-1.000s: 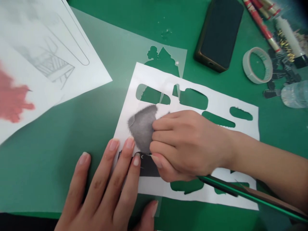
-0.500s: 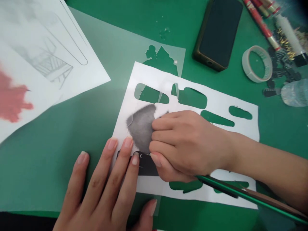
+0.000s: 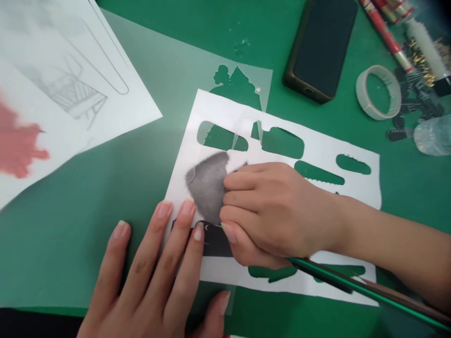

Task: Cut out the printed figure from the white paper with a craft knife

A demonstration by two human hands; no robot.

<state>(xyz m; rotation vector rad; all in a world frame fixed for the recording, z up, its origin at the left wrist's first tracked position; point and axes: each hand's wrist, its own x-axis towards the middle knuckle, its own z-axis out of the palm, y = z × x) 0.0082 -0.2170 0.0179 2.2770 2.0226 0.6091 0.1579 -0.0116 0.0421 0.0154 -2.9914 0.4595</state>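
Your table (image 3: 88, 225) has a green top that fills the view. At 1 o'clock lies a dark phone (image 3: 322, 47). At 2 o'clock sit a tape roll (image 3: 368, 111), red pens (image 3: 385, 35) and a clear bottle (image 3: 433, 136). At 10 o'clock a white sheet (image 3: 116, 108) carries a pencil sketch and a red blot (image 3: 17, 145). The light is soft and even, paling a translucent film (image 3: 169, 70) at 11 o'clock.

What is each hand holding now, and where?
Right hand holds the thin green stick-like tool near its front end, tip hidden; left hand holds nothing, pressing flat on white cut-out paper.
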